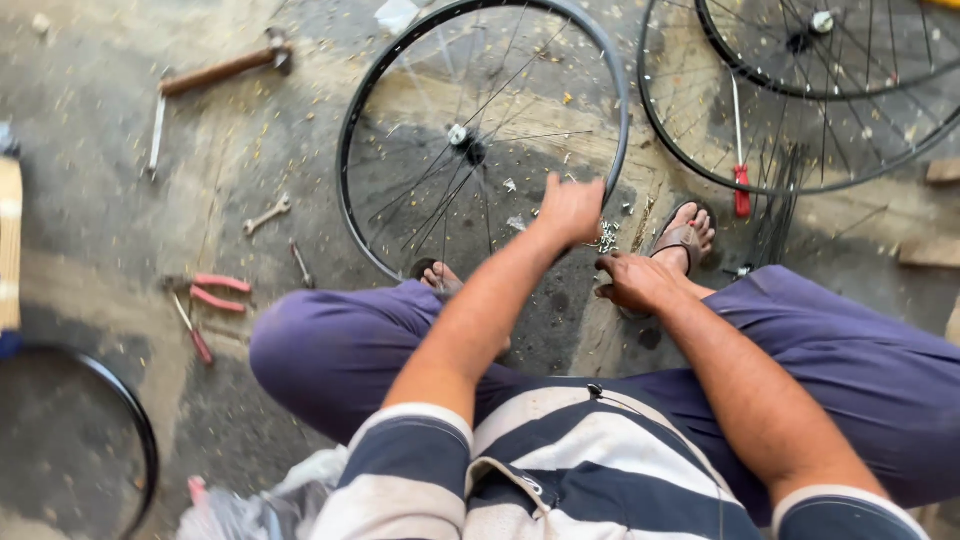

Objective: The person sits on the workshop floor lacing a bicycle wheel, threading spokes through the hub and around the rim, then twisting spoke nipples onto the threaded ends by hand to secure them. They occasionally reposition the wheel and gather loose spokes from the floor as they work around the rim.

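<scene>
Bicycle wheel (470,140): upright on the floor (90,220) before the knees, lower rim hidden behind them. Left hand (570,210) grips its rim, fingers closed. Right hand (635,282) beside it; grasp unclear.

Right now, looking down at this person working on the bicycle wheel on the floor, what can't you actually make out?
Head view only:
- Left hand: motion-blurred on the wheel rim; its grip is unclear.
- Right hand: fingers curl under, so anything pinched is hidden.
- Pile of small metal parts: too small to identify.
- Second wheel: cut off by the top and right edges.
- Dark rim: cut off at the left and bottom edges.
- Left foot: mostly hidden by the knee.
</scene>
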Demonstrator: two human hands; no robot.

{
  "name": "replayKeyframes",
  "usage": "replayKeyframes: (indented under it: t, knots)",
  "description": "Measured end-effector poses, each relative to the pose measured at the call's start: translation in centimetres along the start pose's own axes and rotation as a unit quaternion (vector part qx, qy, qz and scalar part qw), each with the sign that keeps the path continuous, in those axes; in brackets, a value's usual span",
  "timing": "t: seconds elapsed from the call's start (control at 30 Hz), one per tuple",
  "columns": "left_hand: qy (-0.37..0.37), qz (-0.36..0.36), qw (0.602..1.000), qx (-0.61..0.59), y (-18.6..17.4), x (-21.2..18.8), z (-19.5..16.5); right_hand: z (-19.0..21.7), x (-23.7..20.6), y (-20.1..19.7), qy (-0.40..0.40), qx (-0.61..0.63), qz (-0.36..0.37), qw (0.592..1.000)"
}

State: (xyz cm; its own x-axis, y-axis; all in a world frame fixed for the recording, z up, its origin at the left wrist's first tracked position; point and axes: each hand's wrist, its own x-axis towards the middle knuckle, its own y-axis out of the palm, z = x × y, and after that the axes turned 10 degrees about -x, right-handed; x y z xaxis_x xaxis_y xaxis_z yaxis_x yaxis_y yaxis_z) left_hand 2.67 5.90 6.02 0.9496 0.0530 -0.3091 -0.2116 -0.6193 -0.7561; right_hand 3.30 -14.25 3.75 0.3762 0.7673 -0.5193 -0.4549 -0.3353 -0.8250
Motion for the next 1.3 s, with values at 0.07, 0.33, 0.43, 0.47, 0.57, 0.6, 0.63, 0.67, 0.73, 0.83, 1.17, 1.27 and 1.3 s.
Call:
replayKeyframes:
  t: [0.07, 0.33, 0.43, 0.47, 0.57, 0.6, 0.63, 0.67, 0.73, 0.83, 1.17, 1.27, 1.3]
  knots:
    - [-0.008, -0.035, 0.999, -0.006, -4.0, 0.1, -1.0, -0.5, -0.2, 0.3, -0.002, -0.009, -0.008, 1.0]
    - [-0.041, -0.184, 0.982, 0.03, -24.5, -3.9, -0.4, 0.2, -0.4, -0.2, -0.018, -0.042, -0.063, 0.997]
    - [-0.013, -0.256, 0.966, 0.043, -28.6, -7.6, 0.6, 0.5, -0.7, -1.1, -0.019, -0.066, -0.051, 0.996]
    - [0.0, -0.277, 0.96, 0.047, -29.4, -8.8, 0.9, 0.6, -0.7, -1.5, -0.02, -0.065, -0.067, 0.995]
    - [0.034, -0.309, 0.95, 0.039, -31.3, -11.3, 1.2, 0.7, -1.5, -2.8, -0.016, -0.059, -0.111, 0.992]
    - [0.034, -0.299, 0.953, 0.024, -31.5, -12.1, 1.2, 0.9, -1.9, -3.3, -0.014, -0.05, -0.121, 0.991]
    - [0.045, -0.308, 0.95, 0.007, -31.6, -12.7, 1.0, 1.2, -2.4, -3.7, -0.013, -0.042, -0.131, 0.99]
    - [0.056, -0.315, 0.947, -0.009, -31.7, -13.2, 0.7, 1.4, -2.8, -4.4, -0.012, -0.036, -0.131, 0.991]
    - [0.028, -0.302, 0.953, -0.016, -31.5, -14.0, 0.1, 2.0, -3.7, -5.6, -0.014, -0.023, -0.127, 0.991]
    - [-0.009, -0.325, 0.945, 0.024, -31.2, -14.5, -1.2, 3.2, -3.6, -8.0, -0.052, -0.051, -0.147, 0.986]
    - [-0.033, -0.302, 0.951, 0.055, -30.7, -16.9, -0.7, 8.2, -1.4, -11.4, -0.104, -0.035, -0.182, 0.977]
    - [-0.022, -0.309, 0.949, 0.054, -31.0, -17.5, 0.8, 8.8, -0.3, -11.2, -0.085, -0.019, -0.142, 0.986]
    - [-0.021, -0.315, 0.946, 0.065, -31.0, -17.8, 1.5, 8.8, 0.1, -10.8, -0.092, -0.017, -0.136, 0.986]
